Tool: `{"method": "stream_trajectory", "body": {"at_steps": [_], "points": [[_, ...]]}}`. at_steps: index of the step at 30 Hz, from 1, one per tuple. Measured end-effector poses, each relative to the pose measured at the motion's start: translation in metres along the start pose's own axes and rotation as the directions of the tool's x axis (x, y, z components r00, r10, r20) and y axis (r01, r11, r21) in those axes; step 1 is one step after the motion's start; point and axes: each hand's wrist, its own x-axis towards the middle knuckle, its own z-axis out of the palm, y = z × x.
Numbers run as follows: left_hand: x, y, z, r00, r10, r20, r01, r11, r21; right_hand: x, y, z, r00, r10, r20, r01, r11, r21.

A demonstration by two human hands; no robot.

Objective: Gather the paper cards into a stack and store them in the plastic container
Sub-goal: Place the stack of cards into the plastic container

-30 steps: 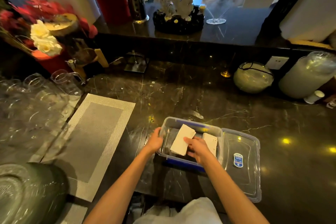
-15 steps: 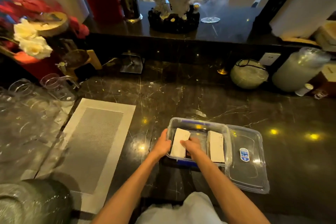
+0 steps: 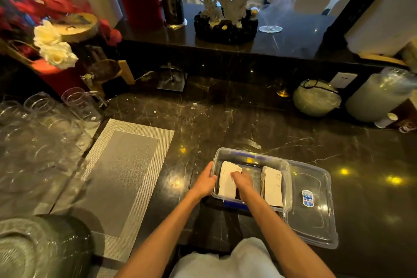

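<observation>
Dark marble counter (image 3: 225,119) is bearing the plastic container (image 3: 250,153); right hand (image 3: 242,181) is pinching a card stack (image 3: 226,179) lengthwise front-to-back, left hand (image 3: 204,181) seemingly gripping the rim.

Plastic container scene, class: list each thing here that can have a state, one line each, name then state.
Plastic container: open, holding cards.
Lid: off, lying flat beside the container on its right.
Left stack of cards: inside the container, right hand on it.
Right stack of cards: inside, lying free.
Left hand: gripping the container's left wall.
Right hand: closed on the left stack.
</observation>
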Motion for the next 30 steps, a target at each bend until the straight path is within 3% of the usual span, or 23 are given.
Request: {"method": "stream_trajectory", "body": {"at_steps": [10,14,19,26,30], "points": [[0.002,-0.003,0.0,1.0,0.004,0.022,-0.004,1.0,0.012,-0.004,-0.002,-0.012,0.983,0.126,0.134,-0.155,0.959,0.239],[0.003,-0.003,-0.001,1.0,0.002,0.027,-0.002,1.0,0.017,-0.006,-0.009,-0.008,0.97,0.17,0.174,-0.199,0.966,0.164],[0.003,-0.005,-0.002,1.0,-0.001,0.025,0.001,1.0,0.003,-0.012,-0.018,0.0,0.974,0.139,0.18,-0.143,0.99,0.005],[0.005,-0.005,-0.004,0.999,-0.038,0.023,0.038,0.999,-0.003,-0.014,-0.017,-0.002,0.961,0.07,0.268,-0.07,0.998,-0.01],[0.004,-0.005,-0.005,0.998,-0.04,0.04,0.04,0.999,-0.017,-0.009,-0.018,0.003,0.971,0.072,0.23,-0.065,0.997,-0.035]]}}
